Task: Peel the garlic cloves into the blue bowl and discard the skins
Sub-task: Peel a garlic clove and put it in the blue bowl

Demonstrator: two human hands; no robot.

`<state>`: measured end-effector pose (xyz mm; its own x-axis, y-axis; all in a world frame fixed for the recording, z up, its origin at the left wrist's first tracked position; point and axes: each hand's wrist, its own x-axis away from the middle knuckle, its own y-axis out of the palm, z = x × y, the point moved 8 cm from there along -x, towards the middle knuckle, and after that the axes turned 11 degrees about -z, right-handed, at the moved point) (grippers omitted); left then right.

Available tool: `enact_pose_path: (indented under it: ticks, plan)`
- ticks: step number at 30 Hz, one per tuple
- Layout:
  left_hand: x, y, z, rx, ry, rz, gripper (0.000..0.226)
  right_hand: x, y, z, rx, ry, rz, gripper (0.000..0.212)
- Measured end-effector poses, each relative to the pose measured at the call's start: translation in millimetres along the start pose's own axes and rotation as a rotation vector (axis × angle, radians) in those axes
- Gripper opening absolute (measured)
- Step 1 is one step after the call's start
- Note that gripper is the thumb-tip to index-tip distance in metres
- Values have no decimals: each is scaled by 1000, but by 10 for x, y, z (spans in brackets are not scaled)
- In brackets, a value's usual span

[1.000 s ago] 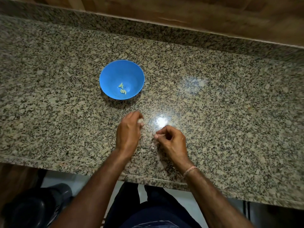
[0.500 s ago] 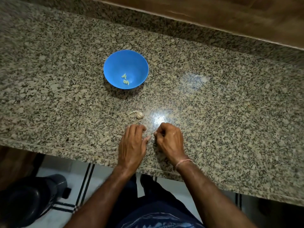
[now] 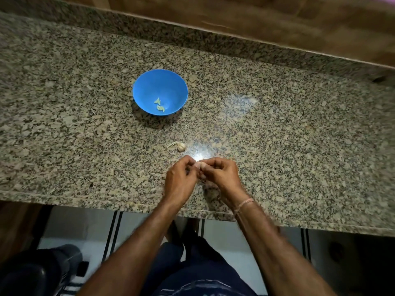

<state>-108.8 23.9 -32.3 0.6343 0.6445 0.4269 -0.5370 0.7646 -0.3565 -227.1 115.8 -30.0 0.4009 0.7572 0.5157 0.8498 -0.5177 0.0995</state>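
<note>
Hovering just above the near part of the speckled granite desk (image 3: pixel 277 135), the left hand (image 3: pixel 181 180) and the right hand (image 3: pixel 222 176) meet fingertip to fingertip, both with fingers curled inward. Between them they pinch a small pale garlic clove (image 3: pixel 197 166), most of it hidden by the fingers and slightly blurred, so whether its skin is on or off cannot be told. Just beyond the hands, apart from them, a garlic piece (image 3: pixel 180 146) with a thin papery tail lies on the desk beside a bright glare spot. Farther back and a little to the left stands the blue bowl (image 3: pixel 145 88), upright, well apart from the hands, with a few yellowish peeled cloves (image 3: pixel 159 105) lying near its bottom. A thin pale wristband (image 3: pixel 245 202) circles the right wrist. Both forearms reach in over the desk's front edge. Behind the desk a raised granite lip meets a wooden wall (image 3: pixel 256 18). Below the front edge show a light tiled floor (image 3: pixel 85 227) with dark stripes, the person's dark clothing (image 3: pixel 192 274), and a dark rounded object (image 3: pixel 32 274) at the lower left, too dim to identify.
</note>
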Motion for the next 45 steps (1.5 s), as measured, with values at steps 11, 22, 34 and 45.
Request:
enact_pose_path:
  ticks: [11, 22, 34, 45]
  plan:
    - [195, 1, -4, -2, 113, -58, 25, 242, 93, 138, 131, -62, 27, 26]
    - [20, 96, -37, 34, 14, -181, 27, 80, 195, 80, 294, -9, 10, 31]
    - [-27, 174, -51, 137, -86, -170, 34, -56, 69, 83, 301, -12, -52, 34]
    - [-20, -51, 33, 35, -25, 61, 8, -27, 14, 58, 84, -42, 7, 15]
